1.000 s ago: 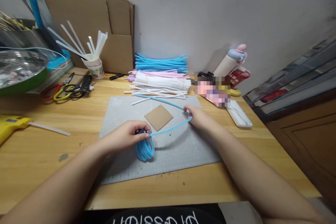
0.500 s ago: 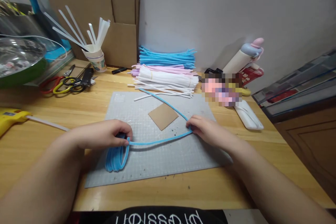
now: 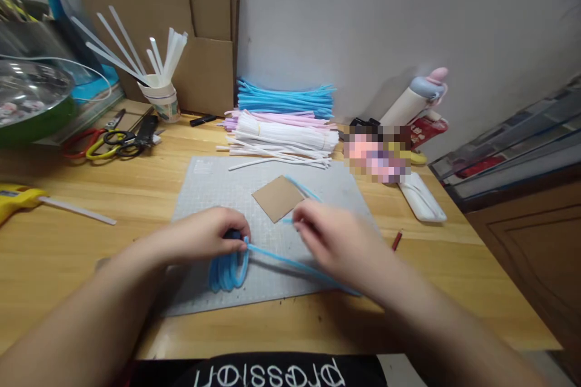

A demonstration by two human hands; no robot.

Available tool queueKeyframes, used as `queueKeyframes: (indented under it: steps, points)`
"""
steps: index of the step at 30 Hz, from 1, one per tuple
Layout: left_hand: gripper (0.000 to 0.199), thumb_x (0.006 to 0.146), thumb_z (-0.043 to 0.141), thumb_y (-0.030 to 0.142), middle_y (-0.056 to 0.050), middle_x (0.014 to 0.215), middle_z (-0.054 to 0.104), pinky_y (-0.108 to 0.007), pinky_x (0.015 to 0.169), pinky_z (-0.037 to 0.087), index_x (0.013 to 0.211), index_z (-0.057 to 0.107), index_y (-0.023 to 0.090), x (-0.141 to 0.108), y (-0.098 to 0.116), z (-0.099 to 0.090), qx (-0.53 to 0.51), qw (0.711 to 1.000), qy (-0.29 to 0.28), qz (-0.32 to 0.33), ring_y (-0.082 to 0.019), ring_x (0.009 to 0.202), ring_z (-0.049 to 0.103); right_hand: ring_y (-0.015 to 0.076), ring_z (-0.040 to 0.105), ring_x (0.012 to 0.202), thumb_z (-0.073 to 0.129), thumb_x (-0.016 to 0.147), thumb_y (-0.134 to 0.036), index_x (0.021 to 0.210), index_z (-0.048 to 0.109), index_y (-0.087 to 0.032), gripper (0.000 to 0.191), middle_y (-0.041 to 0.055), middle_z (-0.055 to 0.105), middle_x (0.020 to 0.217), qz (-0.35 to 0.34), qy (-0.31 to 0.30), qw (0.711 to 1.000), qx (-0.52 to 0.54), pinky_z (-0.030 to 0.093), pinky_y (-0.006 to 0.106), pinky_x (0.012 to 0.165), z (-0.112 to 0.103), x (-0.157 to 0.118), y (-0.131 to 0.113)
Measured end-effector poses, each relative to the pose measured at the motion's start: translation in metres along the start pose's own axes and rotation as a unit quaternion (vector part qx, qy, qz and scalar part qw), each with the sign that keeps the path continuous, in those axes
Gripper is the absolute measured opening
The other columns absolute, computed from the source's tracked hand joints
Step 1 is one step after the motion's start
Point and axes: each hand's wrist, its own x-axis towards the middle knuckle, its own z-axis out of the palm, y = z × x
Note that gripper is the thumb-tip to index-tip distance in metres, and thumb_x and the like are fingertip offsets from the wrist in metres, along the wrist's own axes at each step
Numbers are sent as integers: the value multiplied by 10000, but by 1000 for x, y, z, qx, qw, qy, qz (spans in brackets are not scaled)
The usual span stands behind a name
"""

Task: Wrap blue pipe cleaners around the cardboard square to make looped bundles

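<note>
My left hand [image 3: 220, 233] is closed on a coil of blue pipe cleaner [image 3: 227, 272], whose several loops hang below the fingers above the grey cutting mat [image 3: 200, 193]. From the coil a single blue strand runs right, passing under my right wrist toward the mat's front edge. My right hand [image 3: 324, 230] is pinched, slightly blurred, and a short bit of blue pipe cleaner pokes out left of its fingertips. Another stretch of blue strand shows just behind that hand. A square of brown cardboard [image 3: 278, 198] lies flat on the mat, close to my right fingertips.
Blue [image 3: 285, 100] and white pipe cleaner bundles [image 3: 285, 136] lie at the back, with pink ones between. Scissors [image 3: 109, 142], a paper cup [image 3: 160, 100] of white sticks and a yellow glue gun [image 3: 20, 199] are left. A bottle [image 3: 406, 100] and red pencil stub [image 3: 397, 240] are right.
My right hand has moved left and nearer, to beside the cardboard. The strand from the coil now slants toward the front right. My left hand and the coil sit further right in view.
</note>
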Motion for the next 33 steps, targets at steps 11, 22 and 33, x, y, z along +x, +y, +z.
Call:
queueKeyframes:
  steps: [11, 22, 33]
  points:
    - [156, 757, 584, 325, 9, 708, 599, -259, 612, 386, 826, 605, 187, 18, -3, 21, -87, 983, 147, -62, -162, 669, 528, 178, 622, 853, 464, 880, -103, 1107, 535, -164, 245, 79, 681, 952, 69, -10, 991, 112, 436, 288, 740, 66, 30, 18]
    - [134, 813, 546, 283, -48, 849, 653, -316, 701, 411, 847, 635, 189, 24, -6, 27, 23, 973, 218, -67, -216, 804, 588, 217, 601, 979, 513, 880, -180, 1142, 541, -168, 264, 110, 633, 1104, 75, -27, 997, 14, 431, 313, 776, 51, 23, 24]
    - [318, 817, 577, 488, -28, 812, 602, -407, 783, 332, 674, 593, 204, 26, 20, 42, 198, 944, 264, -10, -251, 878, 523, 171, 592, 805, 544, 802, -175, 861, 584, -195, 75, 30, 647, 890, 36, -55, 995, -80, 361, 262, 643, 59, 28, 37]
